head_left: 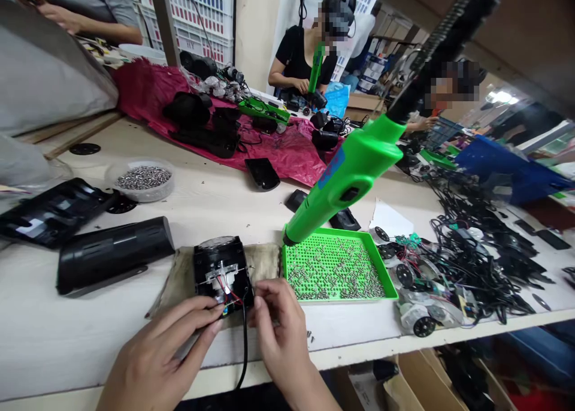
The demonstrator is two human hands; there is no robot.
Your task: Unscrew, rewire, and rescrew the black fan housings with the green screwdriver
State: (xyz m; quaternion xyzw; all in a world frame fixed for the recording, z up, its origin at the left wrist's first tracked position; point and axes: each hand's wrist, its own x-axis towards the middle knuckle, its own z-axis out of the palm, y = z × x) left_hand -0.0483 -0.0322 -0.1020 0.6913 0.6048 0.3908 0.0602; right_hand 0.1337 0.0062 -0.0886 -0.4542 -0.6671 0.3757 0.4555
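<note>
A black plastic housing [202, 270] lies open on a worn cloth pad [265, 261], with a clear plastic part, red wires [228, 286] and a black cable [245, 345] hanging from its near end. My left hand [157, 354] pinches a small circuit board [229, 307] at the near edge of the housing. At the right side of the housing, my right hand [283, 330] has its fingers curled in close to the wall; what lies between the fingertips is hidden. A green electric screwdriver [345, 180] hangs tip down over the corner of a green perforated tray [392, 282] of screws.
Black half shells [117, 255] lie to the left, near a clear tub [166, 189] of screws. To the right are heaped cables [476, 261] and clear parts with wheels [424, 327]. Behind lies a pink sheet [148, 93] with black parts; co-workers sit beyond.
</note>
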